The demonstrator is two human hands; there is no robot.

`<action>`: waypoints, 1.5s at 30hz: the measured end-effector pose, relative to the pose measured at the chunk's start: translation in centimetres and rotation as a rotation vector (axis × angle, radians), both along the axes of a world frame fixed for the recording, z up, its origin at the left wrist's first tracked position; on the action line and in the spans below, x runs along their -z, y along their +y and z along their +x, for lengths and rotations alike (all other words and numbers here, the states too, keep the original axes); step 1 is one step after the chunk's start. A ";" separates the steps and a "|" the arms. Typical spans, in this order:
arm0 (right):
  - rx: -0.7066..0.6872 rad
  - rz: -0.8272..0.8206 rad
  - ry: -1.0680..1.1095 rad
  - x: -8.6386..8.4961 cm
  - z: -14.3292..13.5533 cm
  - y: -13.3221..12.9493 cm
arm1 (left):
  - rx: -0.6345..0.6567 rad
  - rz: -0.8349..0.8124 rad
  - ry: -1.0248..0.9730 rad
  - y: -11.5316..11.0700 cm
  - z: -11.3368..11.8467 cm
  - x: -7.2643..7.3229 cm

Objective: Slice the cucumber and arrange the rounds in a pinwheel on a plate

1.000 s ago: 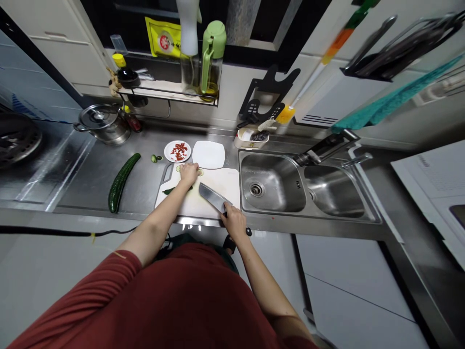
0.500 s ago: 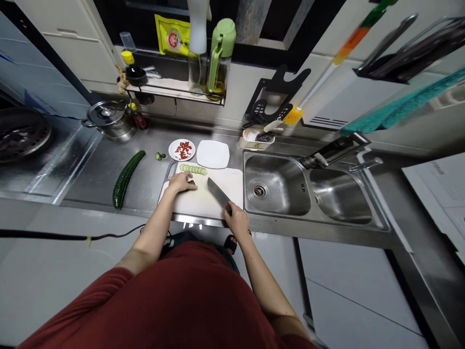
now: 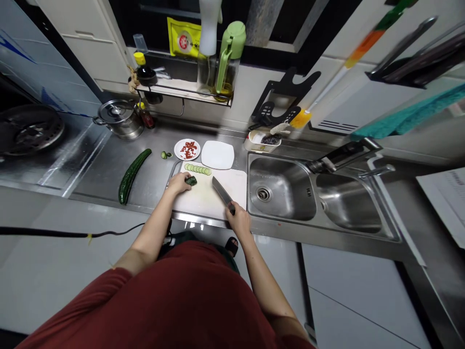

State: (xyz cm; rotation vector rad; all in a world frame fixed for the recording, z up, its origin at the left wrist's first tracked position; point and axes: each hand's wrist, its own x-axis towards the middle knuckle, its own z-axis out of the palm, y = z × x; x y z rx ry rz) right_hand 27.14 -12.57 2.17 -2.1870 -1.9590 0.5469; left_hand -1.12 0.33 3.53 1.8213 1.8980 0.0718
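A white cutting board [image 3: 207, 198] lies on the steel counter beside the sink. My left hand [image 3: 178, 183] rests on the board's left side and holds a short green cucumber piece [image 3: 191, 181]. A row of cucumber slices [image 3: 198, 169] lies along the board's far edge. My right hand [image 3: 238, 220] at the board's near right corner grips the handle of a kitchen knife [image 3: 222, 192], its blade flat-angled over the board, apart from the cucumber piece.
A whole cucumber [image 3: 132, 175] lies on the counter to the left. Cucumber ends [image 3: 166, 154], a small plate of red bits [image 3: 187, 149] and an empty white plate [image 3: 217, 154] sit behind the board. A double sink [image 3: 316, 194] is right; a lidded pot [image 3: 119, 118] far left.
My left hand drew back from the far edge of the board, uncovering the row of slices, and now holds the cucumber piece. The knife hand barely shifted.
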 end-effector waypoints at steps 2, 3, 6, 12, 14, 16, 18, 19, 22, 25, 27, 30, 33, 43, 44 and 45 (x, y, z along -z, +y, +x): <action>0.008 0.004 0.003 0.2 0.1 0.0 | -0.113 0.044 0.008 0.4 -0.4 -0.2; 0.010 0.003 0.004 0.2 0.1 0.0 | -0.177 0.064 0.018 0.6 -0.7 -0.4; 0.006 -0.002 0.006 0.2 0.1 -0.1 | -0.375 0.128 0.055 1.3 -1.6 -0.6; 0.018 -0.007 -0.004 0.0 -0.1 -0.3 | -0.686 0.195 0.110 2.0 -4.2 0.6; 0.017 -0.006 -0.005 0.0 -0.2 -0.4 | -0.737 0.191 0.114 2.1 -4.9 1.1; 0.014 -0.009 -0.004 0.0 -0.2 -0.4 | -0.763 0.189 0.115 2.2 -5.4 1.4; 0.013 -0.011 -0.005 0.0 -0.3 -0.5 | -0.769 0.188 0.119 2.3 -5.7 1.6; 0.014 -0.010 -0.005 0.0 -0.3 -0.5 | -0.768 0.186 0.121 2.4 -5.8 1.6; 0.014 -0.016 -0.002 -0.2 -0.4 -0.4 | -0.766 0.175 0.133 2.5 -5.9 1.8; 0.020 -0.032 -0.002 -0.4 -0.4 -0.4 | -0.770 0.162 0.148 2.6 -6.1 2.2; 0.030 -0.034 -0.004 -0.4 -0.4 -0.4 | -0.773 0.156 0.154 2.6 -6.1 2.5; 0.033 -0.027 -0.002 -0.5 -0.3 -0.5 | -0.775 0.162 0.160 2.6 -6.1 2.7; 0.033 -0.020 -0.005 -0.4 -0.2 -0.6 | -0.771 0.171 0.171 2.5 -5.9 2.7; 0.055 -0.026 -0.006 -0.3 0.2 -0.5 | -0.705 0.337 0.202 1.3 -3.1 0.9; 0.057 -0.026 -0.001 -0.2 0.2 -0.5 | -0.643 0.376 0.208 1.0 -2.3 0.6; 0.060 -0.025 0.001 -0.2 0.3 -0.5 | -0.573 0.398 0.199 0.8 -1.4 0.4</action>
